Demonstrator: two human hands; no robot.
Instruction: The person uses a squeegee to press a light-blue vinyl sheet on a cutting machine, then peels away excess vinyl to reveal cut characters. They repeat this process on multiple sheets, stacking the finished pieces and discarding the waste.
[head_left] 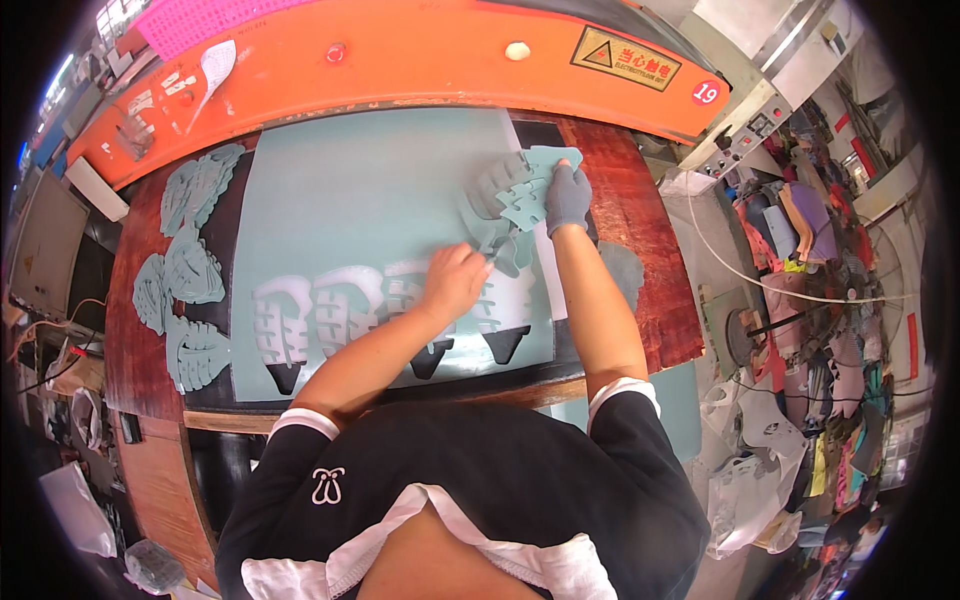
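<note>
A pale teal sheet (pixel 370 190) lies on a black board, with a row of comb-edged cut-outs (pixel 350 305) along its near side. White and black show through these openings. My right hand (pixel 568 200), in a grey glove, grips several teal cut pieces (pixel 528 195) above the sheet's right side; the lower ones are blurred. My bare left hand (pixel 457 280) is lower and to the left, fingers curled together at the edge of a dangling teal piece (pixel 513 252). Its fingertips seem to pinch that piece, though they are partly hidden.
Piles of cut teal pieces (pixel 195 265) lie on the red-brown table (pixel 645 250) at the left. An orange machine beam (pixel 400 55) spans the far side. At the right are a control box (pixel 745 135), a hanging cable (pixel 720 265) and heaps of coloured scraps (pixel 800 225).
</note>
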